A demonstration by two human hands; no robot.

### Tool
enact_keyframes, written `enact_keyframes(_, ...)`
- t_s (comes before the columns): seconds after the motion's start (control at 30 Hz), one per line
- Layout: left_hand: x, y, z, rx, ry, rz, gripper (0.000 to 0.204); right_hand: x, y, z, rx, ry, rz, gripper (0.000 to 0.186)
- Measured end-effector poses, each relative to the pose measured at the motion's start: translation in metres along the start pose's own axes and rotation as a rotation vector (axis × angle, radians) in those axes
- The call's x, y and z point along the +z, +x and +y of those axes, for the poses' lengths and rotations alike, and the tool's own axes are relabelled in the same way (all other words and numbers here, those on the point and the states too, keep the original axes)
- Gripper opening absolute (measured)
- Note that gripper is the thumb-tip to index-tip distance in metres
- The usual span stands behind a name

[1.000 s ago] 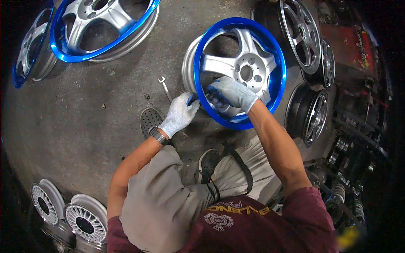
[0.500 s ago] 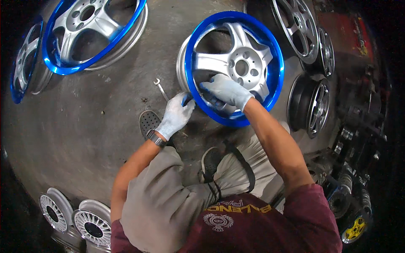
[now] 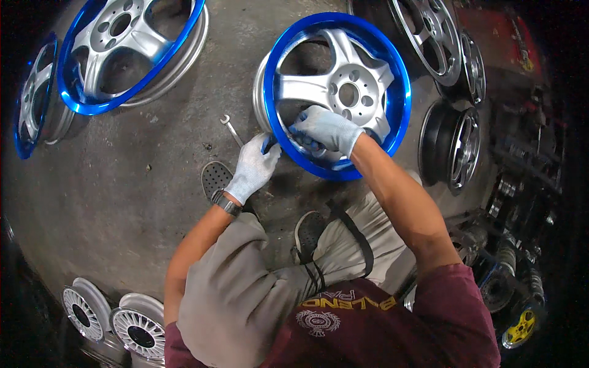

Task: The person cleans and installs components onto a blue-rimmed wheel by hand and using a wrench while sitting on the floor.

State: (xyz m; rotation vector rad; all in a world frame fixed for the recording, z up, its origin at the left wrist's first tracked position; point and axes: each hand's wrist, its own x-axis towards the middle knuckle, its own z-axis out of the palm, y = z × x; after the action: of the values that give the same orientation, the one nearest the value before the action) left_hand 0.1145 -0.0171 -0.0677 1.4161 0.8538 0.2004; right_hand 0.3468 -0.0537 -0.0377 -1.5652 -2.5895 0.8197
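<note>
A silver five-spoke wheel rim [image 3: 300,90] with a shiny blue lip stands tilted in front of me. My left hand [image 3: 253,167], in a white and blue work glove, is at its outer lower-left edge, fingers bent together; what they pinch, if anything, is hidden. My right hand [image 3: 328,130], gloved alike, reaches over the blue lip into the lower-left gap between spokes. Its fingers are curled close to the inner wall, and I cannot make out what is in them. An open-end wrench [image 3: 230,127] lies on the floor, its lower end running toward my left glove.
Another blue-lipped rim [image 3: 89,76] stands at the upper left, with one more beside it [image 3: 26,116]. Dark and silver rims [image 3: 437,150] line the right side. Two white multi-spoke rims [image 3: 136,328] sit at the lower left. My shoes [image 3: 216,178] rest on the grey floor.
The view has shifted slightly. My right hand's fingers have turned a little inside the spoke gap; my left hand keeps its place at the rim's edge.
</note>
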Motion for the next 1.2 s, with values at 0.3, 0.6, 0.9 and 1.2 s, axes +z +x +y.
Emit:
enact_keyframes(0.3,0.001,0.000,-0.010,0.055,0.009,0.024,0.017,-0.029,0.014,-0.033,0.991,1.141,-0.092,0.018)
enact_keyframes(0.6,0.002,0.001,-0.006,0.047,-0.002,0.017,0.018,-0.033,0.013,-0.033,0.819,0.849,-0.039,0.023)
enact_keyframes(0.9,0.002,0.001,-0.007,0.039,0.001,0.024,0.018,-0.031,0.016,-0.033,0.948,0.950,-0.097,0.023)
enact_keyframes(1.2,0.002,0.001,-0.008,0.076,0.049,0.045,0.016,-0.037,0.019,-0.035,0.935,0.879,-0.131,0.023)
